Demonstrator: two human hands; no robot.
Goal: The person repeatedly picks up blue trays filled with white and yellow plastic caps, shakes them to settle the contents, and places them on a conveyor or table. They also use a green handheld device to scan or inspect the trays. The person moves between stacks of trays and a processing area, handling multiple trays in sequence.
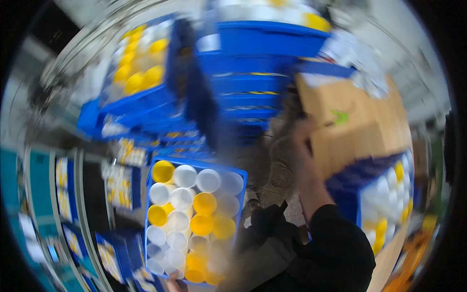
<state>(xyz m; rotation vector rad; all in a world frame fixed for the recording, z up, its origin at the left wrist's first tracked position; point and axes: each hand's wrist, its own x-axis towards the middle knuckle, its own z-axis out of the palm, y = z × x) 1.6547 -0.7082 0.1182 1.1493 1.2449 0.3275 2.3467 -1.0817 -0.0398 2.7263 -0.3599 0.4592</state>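
A blue crate (244, 194) filled with white and yellow open-ended cylinders (204, 203) is in front of me, left of my body. My left hand (175, 282) is at its near lower edge, fingers curled on the rim; only part of the hand shows. My right arm, in a black sleeve, reaches forward. Its hand (303, 132) is smeared by motion beside the left edge of a wooden table (389, 117); whether it holds anything cannot be made out. A small bright green object (340, 117) lies on that table, near the right hand.
Blue crates (262, 44) stand stacked ahead, another crate of cylinders (160, 90) at the far left. A dark, blurred upright shape (194, 87) stands between them. At the right is a further filled crate (362, 197). Shelving with crates (80, 194) lines the left; white cloth (357, 58) lies beyond the table.
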